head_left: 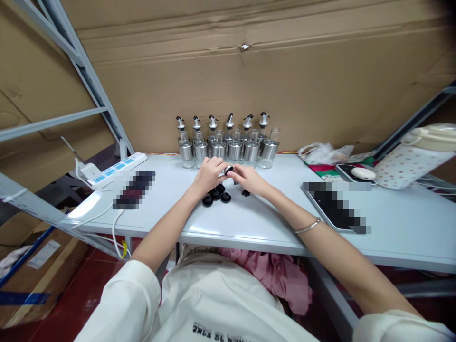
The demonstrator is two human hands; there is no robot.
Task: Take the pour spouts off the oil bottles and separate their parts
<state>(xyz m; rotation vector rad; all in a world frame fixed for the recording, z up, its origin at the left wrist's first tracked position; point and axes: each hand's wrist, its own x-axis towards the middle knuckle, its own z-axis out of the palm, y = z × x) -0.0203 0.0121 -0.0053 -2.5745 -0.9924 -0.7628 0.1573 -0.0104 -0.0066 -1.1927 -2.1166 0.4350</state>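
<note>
My left hand (209,175) and my right hand (251,180) meet over the middle of the table, fingers closed. Between them is a small black-and-silver pourer spout (228,169), partly hidden by the fingers. Just below my left hand lie several round black stoppers (207,200). Small black spout tips (245,193) lie under my right hand, partly covered by it. Behind the hands stands a front row of glass bottles with steel sleeves (234,151) and open necks. A back row of similar bottles carries silver pourers with black tips (230,120).
On the left are a power strip (119,168) with a charger and a blurred-out phone (134,190) on a cable. To the right are another phone (333,206), a plastic bag (326,154), a white case (363,173) and a dotted jug (406,159). Cardboard (270,80) stands behind.
</note>
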